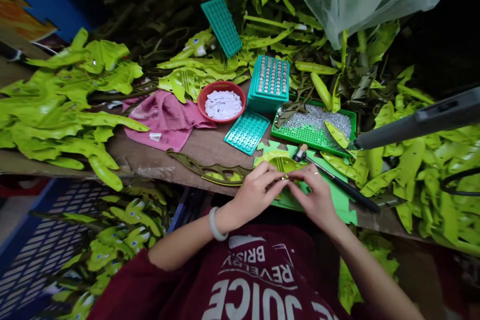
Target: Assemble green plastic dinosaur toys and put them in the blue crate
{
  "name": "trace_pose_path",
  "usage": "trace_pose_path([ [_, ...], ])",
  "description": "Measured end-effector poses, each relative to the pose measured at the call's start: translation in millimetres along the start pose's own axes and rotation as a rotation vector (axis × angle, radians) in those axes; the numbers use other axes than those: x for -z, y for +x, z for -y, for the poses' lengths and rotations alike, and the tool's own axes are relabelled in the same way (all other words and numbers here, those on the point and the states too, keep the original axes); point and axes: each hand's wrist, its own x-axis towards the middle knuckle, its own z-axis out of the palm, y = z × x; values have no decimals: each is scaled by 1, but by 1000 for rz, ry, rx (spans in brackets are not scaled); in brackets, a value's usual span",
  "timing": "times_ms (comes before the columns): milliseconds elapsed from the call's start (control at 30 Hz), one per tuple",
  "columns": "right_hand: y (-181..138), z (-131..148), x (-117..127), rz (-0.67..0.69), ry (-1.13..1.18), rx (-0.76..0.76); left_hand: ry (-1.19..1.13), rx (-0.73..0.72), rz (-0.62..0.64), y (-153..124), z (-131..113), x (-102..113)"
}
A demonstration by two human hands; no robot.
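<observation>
My left hand [258, 187] and my right hand [313, 195] meet fingertip to fingertip over a green foam mat [341, 200]. Both are closed in a pinch around a small yellowish piece, too small to name. Just behind the fingers lies a lime-green moulded plastic part [283, 161]. A hammer [337, 180] rests across the mat beside my right hand, its black handle pointing toward the front right. Left of my left hand, a long olive plastic part [210, 170] with a lime strip lies along the table edge.
A green basket [296, 137] holds small metal bits. Nearby are a teal stack of trays with round discs [270, 77], a smaller teal tray [247, 132], a red bowl [204, 110] and a pink cloth [168, 120]. Lime-green parts [67, 110] heap left; a grey tool [420, 120] juts in right.
</observation>
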Motion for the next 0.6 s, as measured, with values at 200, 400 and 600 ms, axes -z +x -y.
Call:
trace_pose_path([
  [200, 2, 12, -7, 111, 22, 51, -47, -4, 23, -23, 4, 25],
  [400, 13, 20, -19, 149, 66, -12, -278, 196, -70, -16, 3, 19],
  [600, 8, 16, -15, 134, 95, -37, -259, 148, -92, -12, 7, 16],
])
